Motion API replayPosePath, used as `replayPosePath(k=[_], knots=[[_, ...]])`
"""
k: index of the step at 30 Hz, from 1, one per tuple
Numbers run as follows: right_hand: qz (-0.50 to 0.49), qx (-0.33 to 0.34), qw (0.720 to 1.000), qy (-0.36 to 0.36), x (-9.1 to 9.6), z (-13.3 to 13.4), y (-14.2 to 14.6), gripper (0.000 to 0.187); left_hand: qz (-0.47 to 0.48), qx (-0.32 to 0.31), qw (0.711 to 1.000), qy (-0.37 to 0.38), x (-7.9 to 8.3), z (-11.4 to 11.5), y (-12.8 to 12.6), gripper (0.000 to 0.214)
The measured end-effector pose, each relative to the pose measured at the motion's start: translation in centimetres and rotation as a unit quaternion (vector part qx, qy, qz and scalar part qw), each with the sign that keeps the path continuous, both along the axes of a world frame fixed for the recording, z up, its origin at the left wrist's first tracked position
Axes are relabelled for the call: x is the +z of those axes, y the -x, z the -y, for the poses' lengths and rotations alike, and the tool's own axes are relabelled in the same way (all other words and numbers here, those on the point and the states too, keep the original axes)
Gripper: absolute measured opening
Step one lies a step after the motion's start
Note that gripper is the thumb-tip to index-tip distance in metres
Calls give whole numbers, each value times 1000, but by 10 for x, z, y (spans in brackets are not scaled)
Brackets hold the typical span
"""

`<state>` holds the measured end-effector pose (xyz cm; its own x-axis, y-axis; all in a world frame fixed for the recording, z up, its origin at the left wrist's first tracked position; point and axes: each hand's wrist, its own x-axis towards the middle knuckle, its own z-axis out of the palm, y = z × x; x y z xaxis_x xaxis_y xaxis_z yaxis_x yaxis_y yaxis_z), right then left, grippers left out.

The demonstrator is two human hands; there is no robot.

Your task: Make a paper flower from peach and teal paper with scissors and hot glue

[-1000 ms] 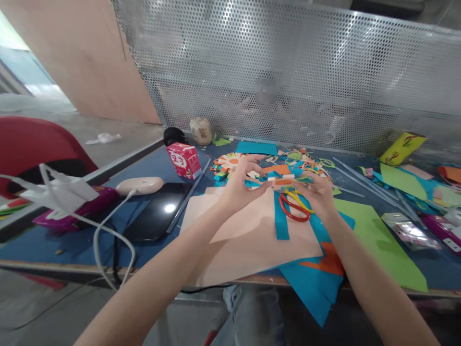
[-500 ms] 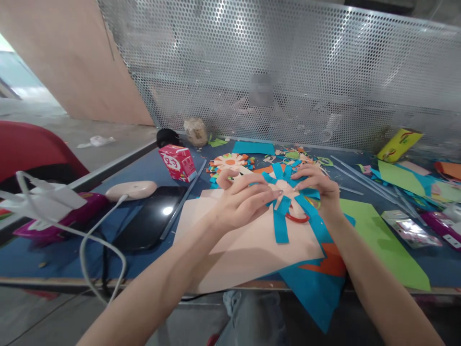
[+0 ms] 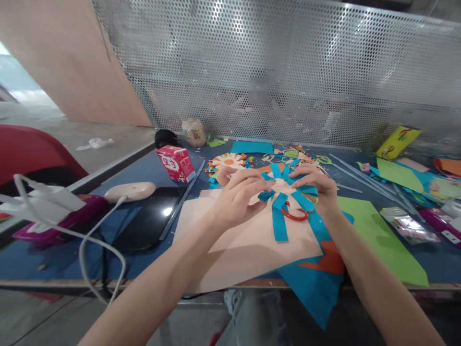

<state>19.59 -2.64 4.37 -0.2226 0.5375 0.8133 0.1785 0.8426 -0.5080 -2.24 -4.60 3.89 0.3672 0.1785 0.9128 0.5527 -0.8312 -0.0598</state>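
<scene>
Both our forearms reach in from the lower edge and meet over the middle of the table [image 3: 54, 254]. Our left hand [image 3: 236, 197] is turned palm inward, fingers bent, and its grip pinches the left side of the blue paper flower [image 3: 278, 211] between thumb and fingertips. Our right hand [image 3: 317, 190] comes from the other side, knuckles up and fingers curled over the flower's upper right strips; its grip is closed on the flower too, though the thumb is hidden beneath. The flower sits between the two hands, raised slightly above a peach paper sheet [image 3: 234, 240], with one blue strip hanging down toward us.

Just under our right hand, a red loop [image 3: 295, 215] lies on the peach sheet, partly covered by the blue strips. A blue sheet [image 3: 313, 283] sticks out beneath the peach one and over the table's near edge, and a green sheet [image 3: 378, 240] lies to its right. Beyond our left hand we see an orange and peach paper flower [image 3: 228, 162] among paper scraps. Further left stand a red carton [image 3: 176, 163] and a black tablet [image 3: 151, 221], with a white cable [image 3: 97, 240] looping off the edge. A perforated metal screen [image 3: 288, 72] closes the back of the table, and a yellow box [image 3: 396, 142] leans against it on the right.
</scene>
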Motion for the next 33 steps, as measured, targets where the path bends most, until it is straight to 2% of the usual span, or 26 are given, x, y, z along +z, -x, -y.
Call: replayPosePath(k=[6, 15, 18, 21, 24, 27, 30, 33], knots=[[-1, -1, 1000, 1, -3, -1, -1, 22, 2, 15, 1000, -14, 3, 3, -2, 21], [-4, 18, 1000, -2, -3, -2, 0, 11, 12, -55, 998, 35, 3, 3, -2, 43], [-6, 22, 1000, 0, -5, -4, 0, 8, 21, -53, 995, 77, 2, 3, -3, 45], [-12, -2, 999, 34, -10, -7, -1, 7, 82, -34, 983, 163, -1, -1, -5, 43], [-11, -62, 990, 125, -18, -12, -3, 12, 173, -75, 933, 306, -5, -10, -8, 47], [-10, -62, 982, 181, -24, -16, -3, 17, 262, -137, 847, 443, -8, -19, -9, 55], [-36, -41, 976, 213, -25, -19, -2, 16, 324, -175, 770, 520, -9, -24, -8, 56], [-54, -35, 967, 248, -24, -19, -1, 16, 348, -196, 720, 568, -9, -26, -8, 53]])
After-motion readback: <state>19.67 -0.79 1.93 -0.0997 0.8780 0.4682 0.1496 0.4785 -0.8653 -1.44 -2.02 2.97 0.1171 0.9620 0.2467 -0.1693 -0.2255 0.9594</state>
